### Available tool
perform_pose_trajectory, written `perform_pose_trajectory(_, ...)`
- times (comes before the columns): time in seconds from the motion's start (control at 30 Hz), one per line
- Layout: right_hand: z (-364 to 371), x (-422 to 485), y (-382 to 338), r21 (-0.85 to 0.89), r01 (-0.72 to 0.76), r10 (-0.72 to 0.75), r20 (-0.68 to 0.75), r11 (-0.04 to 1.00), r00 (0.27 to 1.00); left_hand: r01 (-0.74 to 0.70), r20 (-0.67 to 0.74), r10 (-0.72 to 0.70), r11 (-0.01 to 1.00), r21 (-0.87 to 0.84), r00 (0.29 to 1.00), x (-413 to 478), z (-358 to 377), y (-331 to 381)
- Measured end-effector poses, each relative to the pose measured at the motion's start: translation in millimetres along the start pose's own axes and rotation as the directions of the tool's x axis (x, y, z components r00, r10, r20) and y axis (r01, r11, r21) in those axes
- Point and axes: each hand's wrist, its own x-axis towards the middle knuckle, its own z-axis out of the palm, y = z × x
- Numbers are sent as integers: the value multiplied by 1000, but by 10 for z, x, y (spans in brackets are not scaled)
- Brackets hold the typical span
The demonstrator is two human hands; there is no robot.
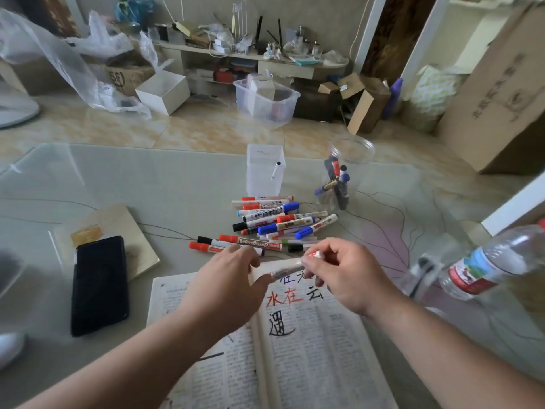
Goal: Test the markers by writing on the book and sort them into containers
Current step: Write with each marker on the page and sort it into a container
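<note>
Lowest in the frame lies the open book [309, 364], its printed pages marked with handwritten characters in red, blue and black. Above its upper edge, at frame centre, both hands meet on one marker [287, 271], which is motion-blurred and held roughly level. The right hand [351, 278] grips the marker's right end with curled fingers and thumb. The left hand [227, 287] has its fingertips at the marker's left end; blur prevents telling whether they pinch it. Left of the book, a black phone [100, 284] rests on a tan booklet [118, 222]. At the right edge, a clear water bottle [495, 267] appears tilted. Just beyond the hands, the marker pile [274, 222] sits on the table [147, 178], with caps in red, blue and black. Behind the pile stand a square clear container [265, 169], holding one marker, and to its right a round clear jar [345, 178], holding several. Farther off, in the upper centre, a clear storage bin [265, 101] sits on the tiled floor
</note>
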Motion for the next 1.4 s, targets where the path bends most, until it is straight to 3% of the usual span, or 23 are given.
perform_pose_trajectory(0.07, -172, -173, -37, 180, -47, 48, 2, 982, 999, -84, -13, 83, 994, -69, 996, -30, 17, 21)
perform_pose_trajectory(0.13, -257, -338, -61, 296, -79, 82, 2, 952, 997, -127, 74, 140, 978, -164, 987, -84, 18, 93)
perform_pose_trajectory(0.23, -217, -505, -22, 420, -114, 120, 13, 900, 993, -109, 280, 197, 947, -302, 940, -175, 54, 242)
perform_pose_trajectory(0.4, -44, -512, 66, 585, -170, 187, 31, 793, 982, -81, 383, 214, 939, -335, 898, -237, 174, 288)
perform_pose_trajectory(0.5, -28, -469, 59, 587, -163, 134, 94, 793, 987, -31, 410, 217, 909, -415, 886, -230, 203, 266)
perform_pose_trajectory(0.67, 46, -396, 94, 449, -141, 77, 158, 882, 984, -11, 394, 251, 855, -519, 884, -157, 268, 210)
perform_pose_trajectory(0.97, 90, -233, 114, 493, -124, 46, 167, 861, 985, 25, 293, 184, 809, -587, 938, -15, 391, 122)
perform_pose_trajectory(1.1, 68, -182, 140, 460, -69, 11, 126, 885, 992, 118, 406, 196, 767, -631, 893, -24, 392, 1)
perform_pose_trajectory(1.23, -44, -97, 282, 372, -39, 63, -54, 927, 997, 173, 441, 100, 827, -535, 892, -22, 346, -85)
perform_pose_trajectory(1.4, -68, -90, 424, 513, -155, 189, -16, 844, 982, 219, 605, -73, 961, -171, 793, -13, 354, -65)
